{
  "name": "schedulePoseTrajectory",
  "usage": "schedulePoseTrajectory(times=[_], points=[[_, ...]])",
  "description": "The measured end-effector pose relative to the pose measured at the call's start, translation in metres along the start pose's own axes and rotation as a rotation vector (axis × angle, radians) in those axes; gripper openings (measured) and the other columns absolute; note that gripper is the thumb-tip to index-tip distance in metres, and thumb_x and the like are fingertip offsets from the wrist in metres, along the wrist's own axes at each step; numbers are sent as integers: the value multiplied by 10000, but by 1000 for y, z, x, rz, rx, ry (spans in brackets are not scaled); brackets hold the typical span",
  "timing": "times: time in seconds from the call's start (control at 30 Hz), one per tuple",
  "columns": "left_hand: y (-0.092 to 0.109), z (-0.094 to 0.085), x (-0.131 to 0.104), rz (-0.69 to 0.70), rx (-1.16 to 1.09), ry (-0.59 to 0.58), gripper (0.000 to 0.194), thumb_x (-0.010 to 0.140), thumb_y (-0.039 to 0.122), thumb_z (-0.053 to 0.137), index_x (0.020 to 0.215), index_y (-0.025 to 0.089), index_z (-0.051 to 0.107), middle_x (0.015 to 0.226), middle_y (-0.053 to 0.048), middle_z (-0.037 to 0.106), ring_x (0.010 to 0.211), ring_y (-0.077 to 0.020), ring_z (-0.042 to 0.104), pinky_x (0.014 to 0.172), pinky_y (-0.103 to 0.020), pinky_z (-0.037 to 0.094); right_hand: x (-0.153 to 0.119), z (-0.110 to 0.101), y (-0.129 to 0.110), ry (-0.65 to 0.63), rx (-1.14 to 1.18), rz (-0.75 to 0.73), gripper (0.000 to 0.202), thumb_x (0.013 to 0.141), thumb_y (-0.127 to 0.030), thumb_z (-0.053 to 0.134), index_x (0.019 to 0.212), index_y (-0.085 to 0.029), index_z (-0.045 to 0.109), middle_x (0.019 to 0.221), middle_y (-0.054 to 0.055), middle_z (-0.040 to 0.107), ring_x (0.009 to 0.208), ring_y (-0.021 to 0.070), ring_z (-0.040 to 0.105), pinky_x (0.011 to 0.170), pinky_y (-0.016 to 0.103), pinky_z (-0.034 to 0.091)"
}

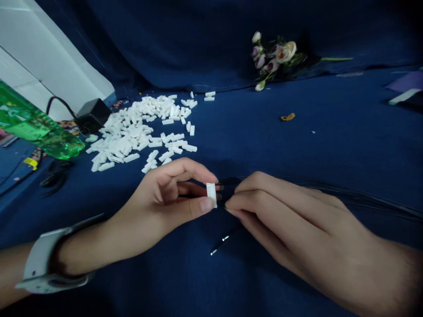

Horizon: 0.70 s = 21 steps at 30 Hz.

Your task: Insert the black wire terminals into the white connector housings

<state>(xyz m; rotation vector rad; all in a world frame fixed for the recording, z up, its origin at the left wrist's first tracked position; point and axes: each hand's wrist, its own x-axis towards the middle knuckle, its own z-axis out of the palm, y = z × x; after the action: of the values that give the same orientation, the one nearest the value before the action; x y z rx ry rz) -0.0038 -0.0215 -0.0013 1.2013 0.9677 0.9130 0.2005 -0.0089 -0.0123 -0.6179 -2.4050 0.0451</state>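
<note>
Between thumb and fingers, my left hand (178, 198) pinches a small white plastic connector housing (211, 195), held upright with a row of slots toward me. Just to its right is my right hand (284, 220), its thumb and fingertips pressed together close to the housing. Thin black wires (357, 196) run from behind my right hand to the right edge. What the right fingertips grip is mostly hidden, but it seems to be a wire. Below the hands, two wire ends with shiny metal crimp terminals (218, 245) stick out from under the right hand.
A heap of white connector housings (132, 132) lies on the blue cloth (238, 136), left of centre. Beyond it are a black power adapter (92, 115) and a green bottle (42, 127). Artificial flowers (276, 57) lie at the back; an orange scrap (287, 117) sits nearer.
</note>
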Motion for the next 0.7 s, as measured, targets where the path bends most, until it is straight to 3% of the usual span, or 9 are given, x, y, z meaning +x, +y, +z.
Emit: schedulePoseTrajectory(times=[0.7], points=[[0, 1, 2, -20, -91, -54, 146, 783, 120, 709, 855, 238, 662, 829, 51, 647, 776, -33, 594, 718, -85, 477, 0, 0, 0, -6, 52, 3, 138, 883, -62, 477, 829, -117, 592, 746, 20, 519, 649, 94, 454, 571, 246, 408]])
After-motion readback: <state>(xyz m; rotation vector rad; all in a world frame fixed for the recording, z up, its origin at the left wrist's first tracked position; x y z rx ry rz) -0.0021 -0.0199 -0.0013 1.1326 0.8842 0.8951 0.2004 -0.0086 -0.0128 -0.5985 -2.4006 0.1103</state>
